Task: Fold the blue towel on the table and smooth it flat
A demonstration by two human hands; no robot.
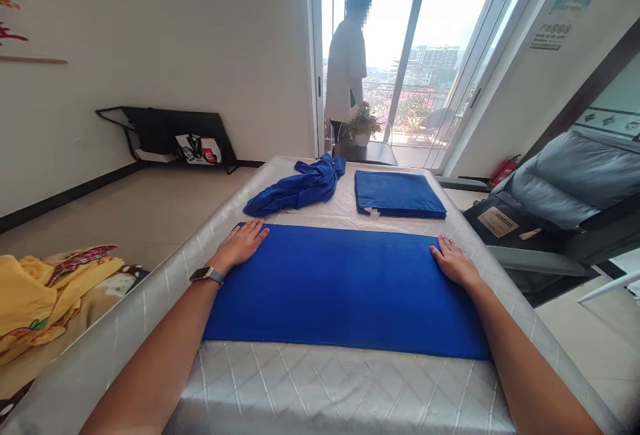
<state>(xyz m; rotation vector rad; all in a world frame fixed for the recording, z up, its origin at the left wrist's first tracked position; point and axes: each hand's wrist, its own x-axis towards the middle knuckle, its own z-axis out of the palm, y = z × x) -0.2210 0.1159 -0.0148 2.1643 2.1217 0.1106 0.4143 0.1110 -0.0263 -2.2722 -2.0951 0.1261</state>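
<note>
A blue towel [340, 288] lies spread flat across the covered table before me. My left hand [243, 245], below a wristwatch, rests flat on its far left corner with the fingers stretched out. On the far right corner lies my right hand [454, 260], also flat, fingers extended. Beyond the towel, to the left, is a crumpled blue cloth [300, 185]. A neat stack of folded blue towels [400, 194] sits to the right of it, with a white label showing at its near edge.
A silvery quilted cover [350, 388] drapes the table. Yellow fabric [30, 295] is heaped at the left, and a grey recliner [565, 188] stands at the right. Past the far end are a small dark table [367, 153] with a potted plant [363, 122] and a standing person [347, 62].
</note>
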